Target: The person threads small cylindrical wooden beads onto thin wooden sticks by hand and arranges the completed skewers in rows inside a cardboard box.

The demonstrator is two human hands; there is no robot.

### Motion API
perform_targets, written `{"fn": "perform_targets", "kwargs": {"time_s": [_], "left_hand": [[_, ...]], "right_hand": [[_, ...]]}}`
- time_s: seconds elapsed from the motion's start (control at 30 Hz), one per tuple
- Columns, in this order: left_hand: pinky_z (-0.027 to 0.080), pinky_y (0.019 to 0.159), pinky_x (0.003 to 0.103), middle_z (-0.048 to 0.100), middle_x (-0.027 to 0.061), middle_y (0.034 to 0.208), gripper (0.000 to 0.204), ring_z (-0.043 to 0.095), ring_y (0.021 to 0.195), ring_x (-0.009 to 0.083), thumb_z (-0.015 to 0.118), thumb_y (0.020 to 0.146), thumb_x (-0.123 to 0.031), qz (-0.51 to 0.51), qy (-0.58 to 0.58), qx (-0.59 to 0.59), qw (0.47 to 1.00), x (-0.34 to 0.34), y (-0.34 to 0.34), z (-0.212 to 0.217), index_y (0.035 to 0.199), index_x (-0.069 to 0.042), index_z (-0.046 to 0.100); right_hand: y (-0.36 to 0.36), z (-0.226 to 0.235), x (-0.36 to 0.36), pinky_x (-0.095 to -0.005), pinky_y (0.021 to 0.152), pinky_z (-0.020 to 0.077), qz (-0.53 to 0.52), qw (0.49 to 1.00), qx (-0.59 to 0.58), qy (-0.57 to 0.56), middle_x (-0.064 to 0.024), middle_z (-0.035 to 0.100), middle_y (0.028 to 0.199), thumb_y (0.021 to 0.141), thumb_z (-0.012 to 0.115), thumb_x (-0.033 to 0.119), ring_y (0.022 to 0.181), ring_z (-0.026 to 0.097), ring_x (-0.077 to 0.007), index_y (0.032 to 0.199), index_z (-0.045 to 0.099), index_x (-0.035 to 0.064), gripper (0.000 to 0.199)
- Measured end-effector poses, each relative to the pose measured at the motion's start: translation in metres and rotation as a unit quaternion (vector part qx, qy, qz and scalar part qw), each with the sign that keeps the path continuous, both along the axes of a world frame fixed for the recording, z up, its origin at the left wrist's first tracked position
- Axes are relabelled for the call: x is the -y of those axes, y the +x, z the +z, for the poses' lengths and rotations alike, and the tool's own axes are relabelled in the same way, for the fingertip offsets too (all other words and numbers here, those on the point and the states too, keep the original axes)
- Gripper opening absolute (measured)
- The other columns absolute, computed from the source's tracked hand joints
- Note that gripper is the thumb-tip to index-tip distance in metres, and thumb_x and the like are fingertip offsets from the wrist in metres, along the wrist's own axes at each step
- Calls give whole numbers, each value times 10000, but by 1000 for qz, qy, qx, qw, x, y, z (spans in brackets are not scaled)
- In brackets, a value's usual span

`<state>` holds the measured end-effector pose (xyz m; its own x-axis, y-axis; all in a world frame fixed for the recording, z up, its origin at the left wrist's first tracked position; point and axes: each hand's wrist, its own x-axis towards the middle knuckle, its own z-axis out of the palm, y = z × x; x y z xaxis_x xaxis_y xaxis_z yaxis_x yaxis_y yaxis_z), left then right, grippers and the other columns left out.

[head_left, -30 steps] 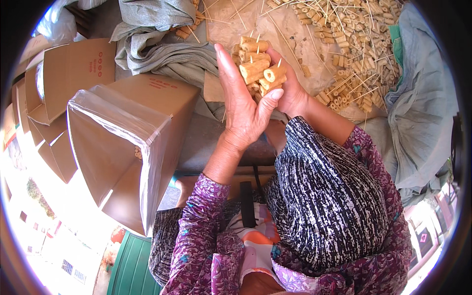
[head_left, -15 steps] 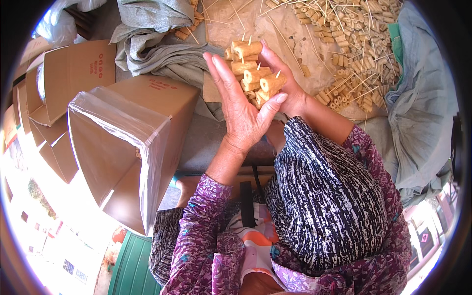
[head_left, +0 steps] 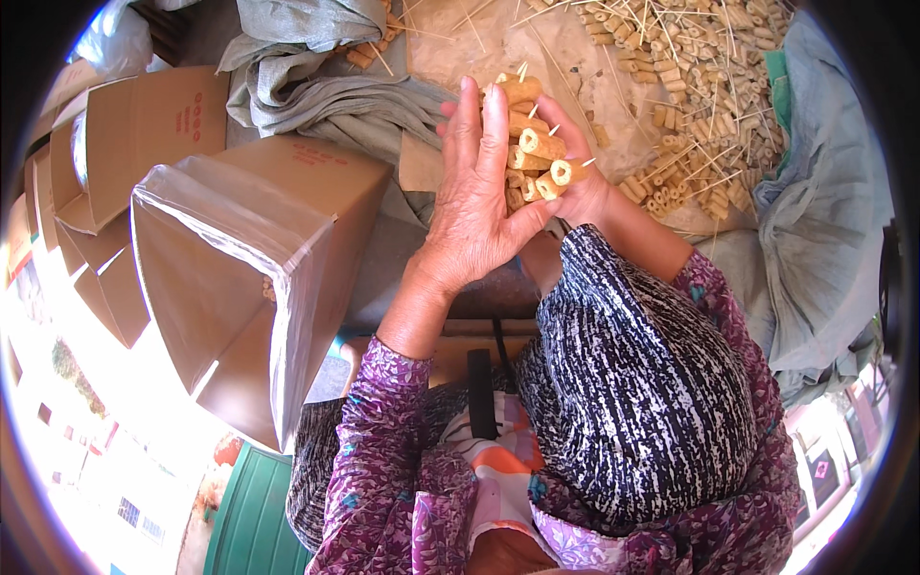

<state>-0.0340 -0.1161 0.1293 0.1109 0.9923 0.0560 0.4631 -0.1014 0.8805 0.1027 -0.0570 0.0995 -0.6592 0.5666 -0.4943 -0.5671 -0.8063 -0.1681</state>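
Observation:
A bundle of skewered tubes (head_left: 533, 144) is pressed between my two hands: short, hollow, yellowish-tan pieces on thin pale sticks, with several stick tips poking out at the ends. My left hand (head_left: 471, 196) lies along the bundle's left side, fingers straight and thumb at its near end. From the right, my right hand (head_left: 582, 182) cups the bundle; most of its fingers are hidden behind the tubes. The kind of food or material cannot be told for sure.
Loose tubes and sticks (head_left: 704, 125) cover a sheet at the far right. An open cardboard box (head_left: 316, 182) lined with clear plastic stands left of my hands, with more cartons (head_left: 153, 134) behind. Grey cloth (head_left: 355, 105) lies beyond; a bluish sheet (head_left: 824, 211) edges the right.
Both hands and the bundle have shifted slightly right. My left hand has turned more upright, showing more of its back, and the bundle has tilted, its stick tips now pointing more rightward.

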Motion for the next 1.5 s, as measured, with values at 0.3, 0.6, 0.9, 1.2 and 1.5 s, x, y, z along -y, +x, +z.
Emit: {"fn": "perform_targets", "kwargs": {"time_s": [0.3,0.6,0.9,1.2,1.5], "left_hand": [[361,1075,504,316,262,1463,993,390,1305,445,876,591,-242,82,97,-1,992,4,8,0,1456,-83,414],[424,1047,394,390,115,1444,967,492,1262,234,832,713,-119,105,-19,307,946,11,-8,36,1508,-32,288],[498,877,302,598,152,1193,815,608,1036,200,724,734,-191,175,-224,481,829,76,-156,200,1426,44,364],[487,980,378,530,177,1302,839,599,1102,273,792,646,-278,152,-206,-132,958,129,-245,173,1401,-71,490],[416,1046,464,379,211,1442,853,445,1266,397,778,678,-308,75,-143,-378,912,160,-247,5,1448,-232,417]], "right_hand": [[-2,16,2,-399,858,570,21,996,89,18,-97,639,1180,1003,415,468,999,670,-230,1313,504,84,501],[-11,8,-5,-420,943,507,56,989,-136,6,-132,626,1193,997,415,490,1072,627,-271,1296,522,37,553],[-45,32,-26,-287,915,462,209,864,238,391,-105,637,1154,987,540,240,1034,614,-160,1208,579,5,324],[-110,136,-1,-406,1009,451,-15,353,211,911,-83,634,1219,934,603,225,1163,583,-256,1240,596,96,331],[-100,129,33,-512,935,511,24,193,161,968,-19,616,1107,842,690,174,1093,590,-213,1097,592,144,274]]}}
